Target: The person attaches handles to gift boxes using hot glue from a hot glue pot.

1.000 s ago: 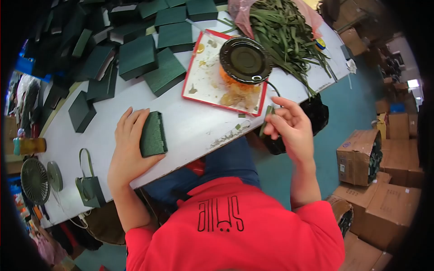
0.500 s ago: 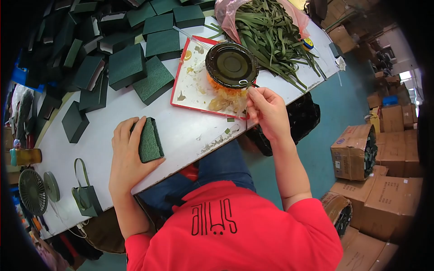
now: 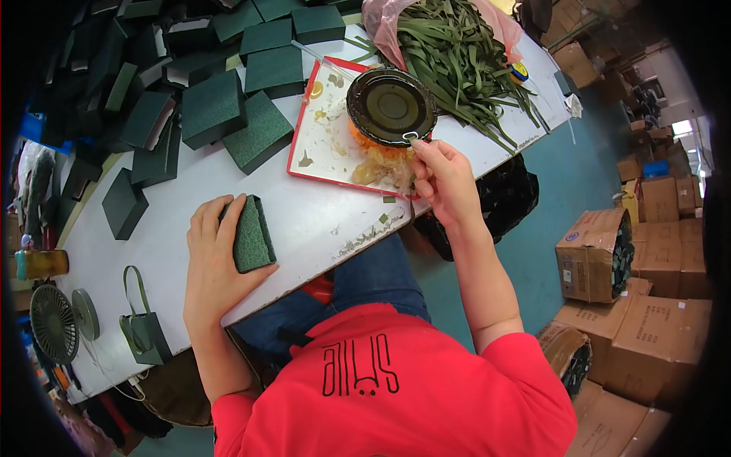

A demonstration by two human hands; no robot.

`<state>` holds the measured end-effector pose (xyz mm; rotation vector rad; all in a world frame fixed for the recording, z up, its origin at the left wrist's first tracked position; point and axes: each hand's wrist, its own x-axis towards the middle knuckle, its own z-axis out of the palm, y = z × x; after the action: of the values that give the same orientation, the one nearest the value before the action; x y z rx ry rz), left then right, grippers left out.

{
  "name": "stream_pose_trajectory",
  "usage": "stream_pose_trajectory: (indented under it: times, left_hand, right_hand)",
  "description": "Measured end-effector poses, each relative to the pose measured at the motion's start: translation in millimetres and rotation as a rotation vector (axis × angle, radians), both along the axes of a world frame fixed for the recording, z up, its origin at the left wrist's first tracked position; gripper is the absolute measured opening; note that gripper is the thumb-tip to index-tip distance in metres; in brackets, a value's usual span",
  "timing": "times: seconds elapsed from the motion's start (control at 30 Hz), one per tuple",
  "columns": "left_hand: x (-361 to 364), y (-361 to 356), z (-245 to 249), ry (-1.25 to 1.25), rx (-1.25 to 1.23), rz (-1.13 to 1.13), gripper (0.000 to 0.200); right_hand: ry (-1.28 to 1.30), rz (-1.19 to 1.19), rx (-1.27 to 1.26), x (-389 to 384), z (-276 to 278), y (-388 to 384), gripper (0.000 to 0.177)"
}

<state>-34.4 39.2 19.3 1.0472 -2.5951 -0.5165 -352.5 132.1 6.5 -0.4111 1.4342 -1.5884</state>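
My left hand (image 3: 213,255) is closed around a small dark green box (image 3: 253,236) on the white table, thumb along its near end and fingers over its left side. My right hand (image 3: 448,181) pinches a dark narrow strip (image 3: 413,207), ribbon-like, part of which hangs below the fingers near the table edge. The fingertips are at the rim of a round black-topped pot (image 3: 392,107), beside a small pale loop on that rim. Orange, crusted glue-like residue covers the pot's side. It stands on a white, red-edged tray (image 3: 304,145) smeared with residue.
Many green boxes (image 3: 213,110) are heaped at the back left. Green ribbon strips (image 3: 457,68) spill from a pink bag at the back right. A strapped green box (image 3: 146,339) and a fan (image 3: 55,324) stand at left. Cartons (image 3: 643,339) are stacked at right.
My right hand has shifted slightly up and left along the pot's rim, with the strip still pinched. The left hand and its box have barely moved.
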Motion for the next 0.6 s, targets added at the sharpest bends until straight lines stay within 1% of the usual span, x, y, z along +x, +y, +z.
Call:
stream_pose_trajectory:
  times: [0.23, 0.33, 0.37, 0.43, 0.5, 0.6]
  left_hand:
    - [-0.4, -0.3, 0.8, 0.0, 0.0, 0.006, 0.092]
    - [-0.6, 0.0, -0.9, 0.001, -0.01, 0.003, 0.093]
    - [-0.8, -0.3, -2.3, 0.001, -0.017, 0.001, 0.094]
    - [-1.9, -1.3, -6.6, 0.128, 0.037, -0.068, 0.094]
    - [-3.6, -0.5, -5.1, 0.261, 0.118, -0.14, 0.096]
    - [-4.8, 0.8, -3.6, 0.364, 0.17, -0.224, 0.1]
  right_hand:
    - [-0.063, -0.011, -0.055, -0.9, -2.9, 6.1, 0.02]
    - [-0.033, -0.023, -0.117, 8.5, -0.2, 16.4, 0.019]
    - [-0.015, 0.004, -0.095, 15.0, 4.1, 19.9, 0.019]
    - [0.013, 0.063, -0.054, 30.9, 14.8, 26.6, 0.019]
    - [0.024, 0.234, -0.018, 47.0, 15.2, 31.4, 0.017]
    - [0.006, 0.499, 0.06, 71.5, 21.7, 36.3, 0.016]
